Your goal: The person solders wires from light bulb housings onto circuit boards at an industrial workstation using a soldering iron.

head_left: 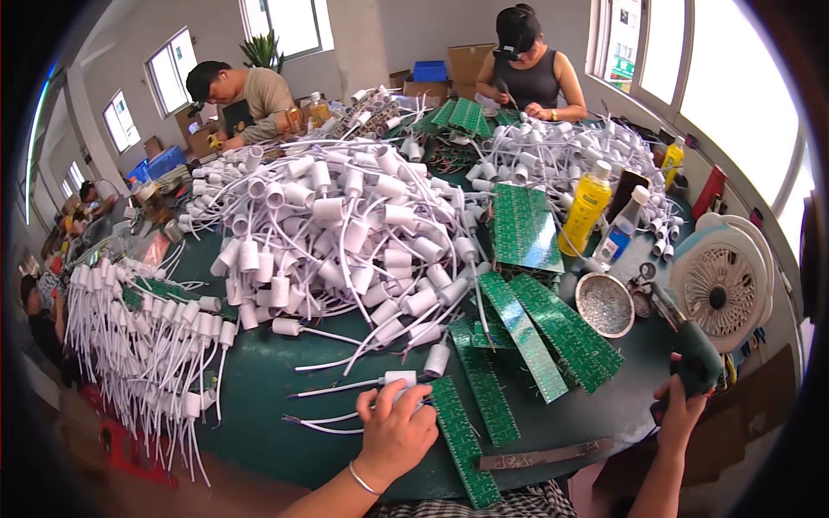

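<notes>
The left hand (395,429) rests curled on a white lamp socket (399,378), just left of the long green circuit strip (464,440). The socket's wire runs away to the left. The strip lies longways, going from near the body up and away. Right of the strip, the right hand (680,406) grips a dark green soldering gun (691,350). Behind the strip is a big pile of white sockets (345,224).

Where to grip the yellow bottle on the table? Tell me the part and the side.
Grip the yellow bottle around its straight middle body, coming from the near right side. It stands upright, the white cables crowd its left, and the blue-capped spray bottle stands close on the right, so go carefully.
</notes>
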The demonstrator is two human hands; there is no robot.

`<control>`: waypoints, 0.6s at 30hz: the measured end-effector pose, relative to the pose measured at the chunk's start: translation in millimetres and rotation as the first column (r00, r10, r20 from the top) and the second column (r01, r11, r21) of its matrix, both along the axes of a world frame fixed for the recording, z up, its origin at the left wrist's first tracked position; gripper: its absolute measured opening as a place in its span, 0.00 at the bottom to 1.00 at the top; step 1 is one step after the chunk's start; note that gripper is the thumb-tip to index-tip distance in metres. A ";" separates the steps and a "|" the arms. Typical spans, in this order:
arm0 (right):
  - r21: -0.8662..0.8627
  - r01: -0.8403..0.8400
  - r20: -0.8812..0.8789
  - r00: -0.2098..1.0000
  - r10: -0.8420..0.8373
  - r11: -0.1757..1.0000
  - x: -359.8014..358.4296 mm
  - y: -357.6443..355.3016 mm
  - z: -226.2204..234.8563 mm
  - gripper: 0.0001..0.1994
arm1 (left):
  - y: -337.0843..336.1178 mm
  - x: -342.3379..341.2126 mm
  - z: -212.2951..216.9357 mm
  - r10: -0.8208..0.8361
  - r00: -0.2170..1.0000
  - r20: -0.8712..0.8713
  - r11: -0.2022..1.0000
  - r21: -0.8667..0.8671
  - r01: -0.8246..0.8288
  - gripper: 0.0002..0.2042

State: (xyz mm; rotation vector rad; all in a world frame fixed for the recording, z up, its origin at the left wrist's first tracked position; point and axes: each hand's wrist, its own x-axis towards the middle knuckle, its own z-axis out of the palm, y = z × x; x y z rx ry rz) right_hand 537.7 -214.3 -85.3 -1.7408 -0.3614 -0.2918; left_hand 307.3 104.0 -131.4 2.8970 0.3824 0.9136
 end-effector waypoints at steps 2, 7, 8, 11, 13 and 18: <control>0.071 0.030 0.054 0.998 -0.034 0.997 -7.0 5.9 4.1 0.17 | 12.0 -5.8 14.1 0.005 1.000 -0.027 0.991 -0.132 -0.009 0.08; 0.118 -0.020 0.058 0.998 0.014 0.993 -27.4 8.1 -3.8 0.21 | 73.2 -9.7 44.0 0.205 0.974 0.093 0.972 -0.140 -0.191 0.17; 0.166 -0.018 0.026 1.000 0.014 0.986 -33.6 12.5 -4.2 0.22 | 81.2 -2.6 38.7 0.242 0.968 0.074 0.961 -0.153 -0.229 0.19; 0.190 -0.021 -0.035 0.999 0.029 0.982 -42.1 14.7 -10.2 0.21 | 80.6 32.5 24.5 0.312 0.936 -0.165 0.928 -0.160 -0.337 0.23; 0.170 -0.031 -0.072 0.996 0.044 0.985 -43.6 11.0 -14.0 0.20 | 81.8 45.2 14.0 0.247 0.950 -0.190 0.946 -0.164 -0.279 0.16; 0.130 -0.031 -0.015 0.999 0.033 0.991 -43.8 0.6 -16.2 0.20 | 97.9 44.6 18.5 0.233 0.964 -0.131 0.940 -0.226 -0.257 0.07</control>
